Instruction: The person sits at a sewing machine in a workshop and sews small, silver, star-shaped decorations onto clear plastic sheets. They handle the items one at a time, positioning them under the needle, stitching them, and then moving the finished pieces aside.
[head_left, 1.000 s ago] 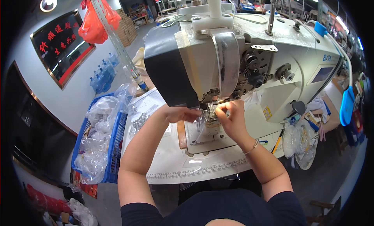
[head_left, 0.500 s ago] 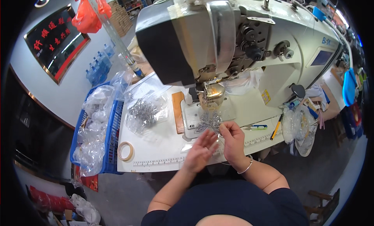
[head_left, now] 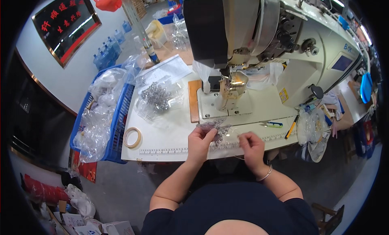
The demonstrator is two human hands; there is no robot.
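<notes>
My left hand [head_left: 199, 142] pinches a silvery, openwork butterfly-shaped piece [head_left: 220, 129] between thumb and fingers, over the front part of the table. My right hand [head_left: 252, 149] is apart from it on the right, thumb and fingers drawn together; anything thin between them is too small or blurred to make out. Beyond both hands stands a post-bed sewing machine [head_left: 239, 79], its presser area above a metal bed plate. More silvery pieces [head_left: 156, 96] lie heaped on clear plastic at the left of the table.
A tape roll [head_left: 131, 137] and a printed ruler strip [head_left: 162, 151] lie along the front left edge. Thread snips [head_left: 274, 124] and a yellow pen [head_left: 291, 127] are at the right. A blue basket [head_left: 117, 133] of plastic bags stands beside the table.
The silvery piece has come away from the needle area, toward me. My left hand, open before, now grips it; my right hand has let it go and moved right. The view has shifted.
</notes>
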